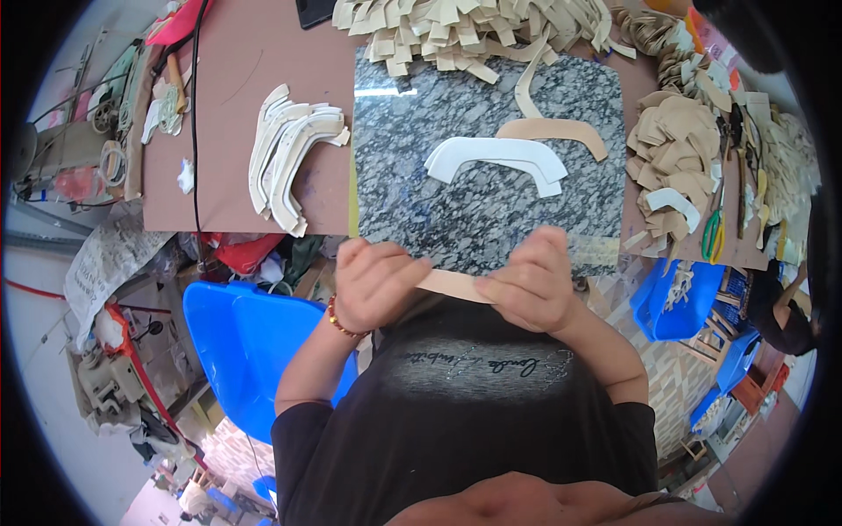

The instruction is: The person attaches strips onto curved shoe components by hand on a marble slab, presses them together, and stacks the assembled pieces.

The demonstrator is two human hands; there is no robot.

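Note:
Close to my body, at the near edge of a speckled stone slab [421, 210], I hold a beige leather-like strip [454, 285] stretched between both hands. My left hand [375, 285] is closed on its left end, and my right hand [532, 285] pinches its right end. Farther up the slab lie white curved pieces [495, 158], partly overlapping. A tan curved piece [561, 130] sits just beyond them, with a narrow cream strip [526, 92] touching it.
Left of the slab is a stack of cream curved pieces [294, 158]. A large pile of cream strips [438, 31] covers the far side. On the right are tan pieces [675, 140] and green-handled scissors [715, 232]. A blue plastic bin [232, 342] stands below left.

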